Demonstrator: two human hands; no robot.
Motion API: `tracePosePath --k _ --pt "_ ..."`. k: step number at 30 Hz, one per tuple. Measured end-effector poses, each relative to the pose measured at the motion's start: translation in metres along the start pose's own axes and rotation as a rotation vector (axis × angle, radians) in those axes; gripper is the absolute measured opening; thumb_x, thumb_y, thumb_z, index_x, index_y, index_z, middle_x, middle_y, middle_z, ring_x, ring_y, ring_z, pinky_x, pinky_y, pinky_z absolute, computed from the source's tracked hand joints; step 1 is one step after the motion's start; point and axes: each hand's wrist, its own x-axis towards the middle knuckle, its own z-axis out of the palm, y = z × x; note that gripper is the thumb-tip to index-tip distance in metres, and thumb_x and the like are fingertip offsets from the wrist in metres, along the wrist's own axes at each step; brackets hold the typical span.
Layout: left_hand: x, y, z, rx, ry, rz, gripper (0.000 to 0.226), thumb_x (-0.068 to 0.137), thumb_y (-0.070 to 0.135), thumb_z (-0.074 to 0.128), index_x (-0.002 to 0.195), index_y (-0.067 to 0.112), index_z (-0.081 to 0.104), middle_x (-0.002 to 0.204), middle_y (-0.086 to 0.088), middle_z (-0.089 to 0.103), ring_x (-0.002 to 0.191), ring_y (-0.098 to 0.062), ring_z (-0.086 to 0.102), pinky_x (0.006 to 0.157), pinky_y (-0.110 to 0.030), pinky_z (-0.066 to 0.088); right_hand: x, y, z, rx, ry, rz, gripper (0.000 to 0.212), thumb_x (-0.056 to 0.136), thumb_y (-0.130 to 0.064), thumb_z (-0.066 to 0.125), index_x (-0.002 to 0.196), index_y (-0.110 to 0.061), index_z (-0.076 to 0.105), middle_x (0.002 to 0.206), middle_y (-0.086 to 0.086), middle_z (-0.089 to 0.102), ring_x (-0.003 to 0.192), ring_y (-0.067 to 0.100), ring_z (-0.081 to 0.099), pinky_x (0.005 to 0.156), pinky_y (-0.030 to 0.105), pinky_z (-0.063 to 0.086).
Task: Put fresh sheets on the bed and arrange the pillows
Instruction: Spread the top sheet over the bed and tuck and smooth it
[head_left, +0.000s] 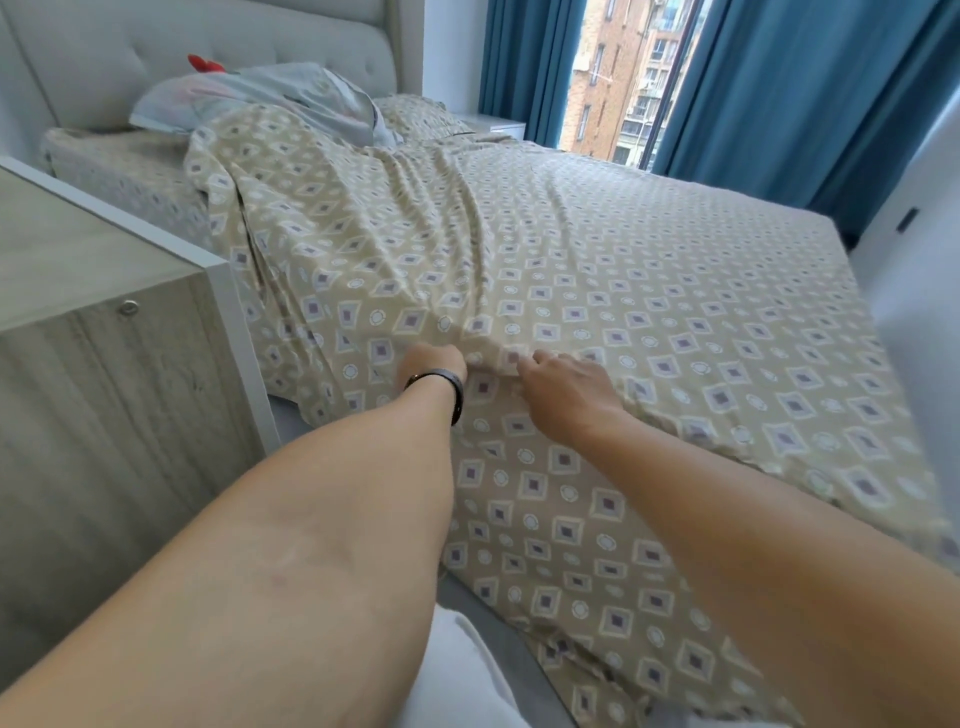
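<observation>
Both forearms reach out, left hand (434, 364) and right hand (558, 379) pinching the patterned sheet (623, 291) at the mattress edge — soft, light cloth, bunched towards the pillows (249, 96) — likely easiest gripped along its hem.

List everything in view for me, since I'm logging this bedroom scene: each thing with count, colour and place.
sheet: one, beige with diamond print, spread over the bed, bunched toward the headboard
pillows: at least two, one pale blue, one beige, by the headboard
red item: one, behind the blue pillow
headboard: one, grey, tufted
cabinet: one, pale wood, left
curtains: blue, at the window
wristband: one, black, left wrist
left hand: grip on the sheet
right hand: grip on the sheet
</observation>
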Motion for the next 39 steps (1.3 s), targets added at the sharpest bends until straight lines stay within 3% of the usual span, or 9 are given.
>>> tracePosePath --k 3,6,9,12,14,20,28,32,39 --pt "-0.021 0.021 0.002 0.173 0.142 0.409 0.014 0.087 0.03 0.049 0.093 0.021 0.057 0.093 0.0 0.066 0.081 -0.025 0.061 0.069 -0.034 0.048 -0.022 0.023 -0.006 0.039 0.063 0.031 0.019 0.099 -0.024 0.046 0.117 -0.019 0.052 0.108 0.004 0.057 0.098 0.028 0.059 0.071 0.036 0.038" --pt "-0.046 0.047 0.022 0.391 -0.109 0.878 0.016 0.084 0.029 0.06 0.1 0.027 0.057 0.102 0.007 0.057 0.093 -0.019 0.057 0.079 -0.035 0.049 -0.062 0.067 -0.009 0.016 0.012 0.086 0.03 0.095 -0.034 0.05 0.123 -0.022 0.048 0.114 0.004 0.054 0.099 0.028 0.056 0.076 0.038 0.043" --pt "-0.063 0.056 0.045 0.639 -0.293 1.058 0.024 0.086 0.034 0.057 0.11 0.031 0.059 0.108 0.01 0.053 0.108 -0.017 0.051 0.084 -0.035 0.049 -0.115 0.117 -0.014 -0.016 -0.074 0.19 0.037 0.091 -0.05 0.053 0.116 -0.024 0.048 0.112 0.0 0.053 0.096 0.024 0.055 0.077 0.038 0.046" --pt "-0.074 0.059 0.062 0.786 -0.235 1.244 0.021 0.091 0.03 0.049 0.11 0.026 0.056 0.105 0.009 0.051 0.106 -0.016 0.047 0.073 -0.031 0.039 -0.17 0.153 -0.017 -0.092 -0.081 0.221 0.036 0.083 -0.05 0.056 0.107 -0.024 0.052 0.103 -0.001 0.055 0.087 0.022 0.053 0.073 0.037 0.047" --pt "-0.081 0.061 0.07 0.844 -0.214 1.354 0.018 0.09 0.027 0.049 0.107 0.022 0.053 0.109 0.006 0.054 0.104 -0.017 0.05 0.07 -0.033 0.042 -0.198 0.168 -0.015 -0.144 -0.057 0.206 0.031 0.079 -0.042 0.058 0.101 -0.021 0.054 0.093 0.0 0.055 0.077 0.021 0.05 0.066 0.038 0.047" --pt "-0.094 0.066 0.082 0.974 -0.208 1.426 0.028 0.089 0.028 0.051 0.115 0.019 0.055 0.112 0.002 0.056 0.105 -0.02 0.057 0.07 -0.033 0.047 -0.227 0.185 -0.02 -0.201 0.004 0.193 0.016 0.075 -0.026 0.068 0.081 -0.013 0.059 0.072 0.006 0.058 0.058 0.024 0.049 0.051 0.033 0.042" --pt "-0.118 0.072 0.101 0.942 -0.258 1.51 0.024 0.088 0.035 0.053 0.107 0.019 0.055 0.105 0.004 0.057 0.088 -0.016 0.048 0.072 -0.034 0.049 -0.227 0.174 -0.025 -0.189 -0.124 0.252 0.027 0.088 -0.035 0.05 0.108 -0.016 0.052 0.102 0.005 0.056 0.09 0.025 0.056 0.069 0.035 0.041" --pt "-0.123 0.077 0.104 1.052 -0.277 1.496 0.025 0.086 0.034 0.054 0.104 0.017 0.057 0.1 0.001 0.059 0.09 -0.021 0.058 0.067 -0.035 0.05 -0.214 0.172 -0.026 -0.155 -0.182 0.218 0.017 0.09 -0.03 0.051 0.098 -0.015 0.053 0.096 0.005 0.061 0.078 0.023 0.057 0.067 0.035 0.051" --pt "-0.116 0.08 0.108 1.125 -0.304 1.626 0.014 0.086 0.027 0.054 0.088 0.014 0.056 0.079 0.003 0.052 0.064 -0.02 0.051 0.055 -0.03 0.036 -0.203 0.197 -0.033 -0.089 -0.342 0.036 0.017 0.095 -0.035 0.047 0.087 -0.02 0.048 0.083 -0.003 0.056 0.066 0.015 0.052 0.061 0.03 0.042"
